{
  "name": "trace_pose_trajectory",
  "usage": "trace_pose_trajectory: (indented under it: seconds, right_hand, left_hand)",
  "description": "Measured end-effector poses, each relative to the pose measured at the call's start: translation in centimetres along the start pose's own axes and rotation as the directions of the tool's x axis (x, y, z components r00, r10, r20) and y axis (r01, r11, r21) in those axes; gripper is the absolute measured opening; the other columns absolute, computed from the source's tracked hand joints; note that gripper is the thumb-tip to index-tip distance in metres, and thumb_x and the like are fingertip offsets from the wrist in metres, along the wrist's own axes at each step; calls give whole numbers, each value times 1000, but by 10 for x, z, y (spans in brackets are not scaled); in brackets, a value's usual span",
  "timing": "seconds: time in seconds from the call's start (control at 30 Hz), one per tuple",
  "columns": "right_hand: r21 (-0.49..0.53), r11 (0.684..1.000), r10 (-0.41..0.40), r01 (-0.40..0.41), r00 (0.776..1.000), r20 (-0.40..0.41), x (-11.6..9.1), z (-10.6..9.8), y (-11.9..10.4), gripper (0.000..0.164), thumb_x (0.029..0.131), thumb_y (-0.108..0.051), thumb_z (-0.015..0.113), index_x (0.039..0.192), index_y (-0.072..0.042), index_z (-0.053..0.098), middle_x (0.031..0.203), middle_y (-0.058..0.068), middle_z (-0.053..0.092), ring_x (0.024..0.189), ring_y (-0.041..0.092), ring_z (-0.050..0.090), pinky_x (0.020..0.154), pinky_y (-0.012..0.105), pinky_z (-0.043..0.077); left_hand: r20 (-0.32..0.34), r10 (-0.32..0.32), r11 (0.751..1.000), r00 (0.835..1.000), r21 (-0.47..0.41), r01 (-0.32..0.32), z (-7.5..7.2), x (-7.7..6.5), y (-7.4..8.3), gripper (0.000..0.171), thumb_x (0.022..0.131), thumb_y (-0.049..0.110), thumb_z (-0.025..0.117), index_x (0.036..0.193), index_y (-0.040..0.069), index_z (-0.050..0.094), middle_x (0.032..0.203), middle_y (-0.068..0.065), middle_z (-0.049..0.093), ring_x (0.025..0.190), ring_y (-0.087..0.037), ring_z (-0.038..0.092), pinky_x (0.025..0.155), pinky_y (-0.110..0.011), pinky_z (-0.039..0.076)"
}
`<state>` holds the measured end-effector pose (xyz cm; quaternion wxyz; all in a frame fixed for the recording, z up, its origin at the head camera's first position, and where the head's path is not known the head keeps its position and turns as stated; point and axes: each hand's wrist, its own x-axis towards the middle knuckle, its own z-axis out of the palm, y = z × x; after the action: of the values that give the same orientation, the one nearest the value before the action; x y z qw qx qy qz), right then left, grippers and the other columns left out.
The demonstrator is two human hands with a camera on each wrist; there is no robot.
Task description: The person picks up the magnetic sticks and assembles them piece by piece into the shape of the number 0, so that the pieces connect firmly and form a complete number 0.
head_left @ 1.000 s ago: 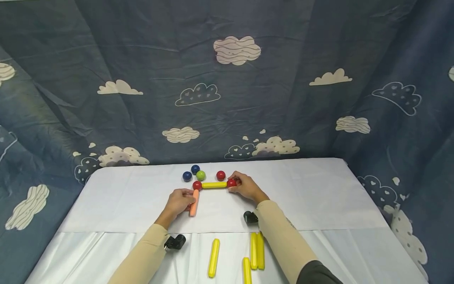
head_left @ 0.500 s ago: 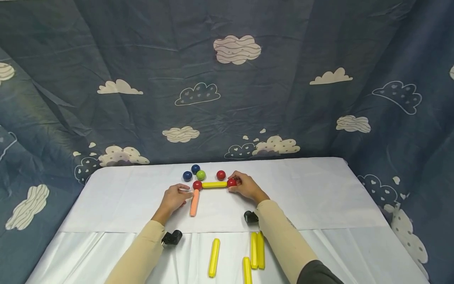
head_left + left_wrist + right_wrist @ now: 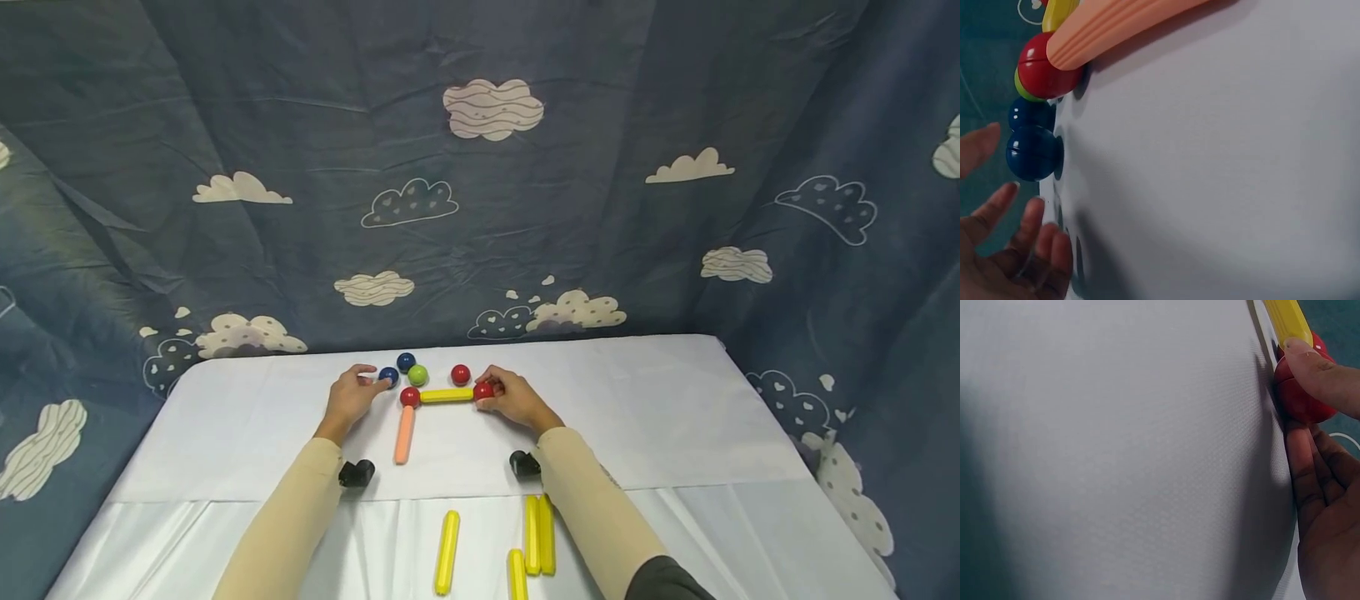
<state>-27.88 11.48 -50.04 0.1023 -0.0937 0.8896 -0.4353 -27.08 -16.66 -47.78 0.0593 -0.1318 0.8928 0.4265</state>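
In the head view my left hand [image 3: 351,400] is at the near blue ball [image 3: 388,377], thumb and fingers parted. The left wrist view has that blue ball [image 3: 1032,154] just beyond the spread fingertips. My right hand [image 3: 519,402] pinches a red ball [image 3: 483,392] between thumb and fingers, at the right end of a yellow stick [image 3: 447,396]. Another red ball [image 3: 409,397] sits at the stick's left end. From it a coral stick [image 3: 404,435] runs toward the front of the white table, lying free of both hands.
Behind the row lie a second blue ball [image 3: 406,362], a green ball [image 3: 417,375] and a loose red ball [image 3: 461,374]. Several yellow sticks lie nearer the front, one [image 3: 446,552] apart from the others [image 3: 532,534]. A dark cloud-print curtain [image 3: 405,250] hangs behind the table.
My left hand has let go of the coral stick and moved back and left to the near blue ball. The right hand keeps its pinch on the red ball. The head view has shifted slightly.
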Motion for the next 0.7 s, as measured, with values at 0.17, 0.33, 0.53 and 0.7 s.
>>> trace_pose_trajectory:
  seconds: [0.17,0.33,0.53,0.7]
  right_hand:
    - [-3,1000,-4,4,1000,9,0,-1,1,30,80,-11,78,105,-15,63,94,3,57,91,21,49,84,36,43]
    - [2,1000,2,-2,1000,7,-1,-1,0,30,81,-11,78,106,-15,63,94,3,57,91,21,50,85,36,44]
    - [-3,1000,10,-10,1000,5,-2,-1,-1,30,81,-11,78,107,-15,63,95,3,57,91,21,49,84,35,44]
    - [1,1000,21,-21,1000,3,-1,-1,0,30,81,-12,78,107,-16,64,96,3,57,92,21,49,84,35,43]
  left_hand:
    - [49,28,999,998,-47,-25,3,12,5,52,92,26,66,136,7,48,129,-22,51,116,-35,48,97,-46,41]
    - [83,47,998,995,-38,-44,3,19,6,49,94,24,63,138,6,48,132,-22,50,120,-35,46,100,-47,39]
    - [103,51,998,993,-30,-48,7,24,-1,44,100,25,54,137,1,49,131,-22,52,122,-34,46,105,-47,35]
    - [110,61,998,992,-26,-59,10,24,-5,44,99,23,56,134,-2,51,130,-22,53,119,-33,49,105,-46,36]
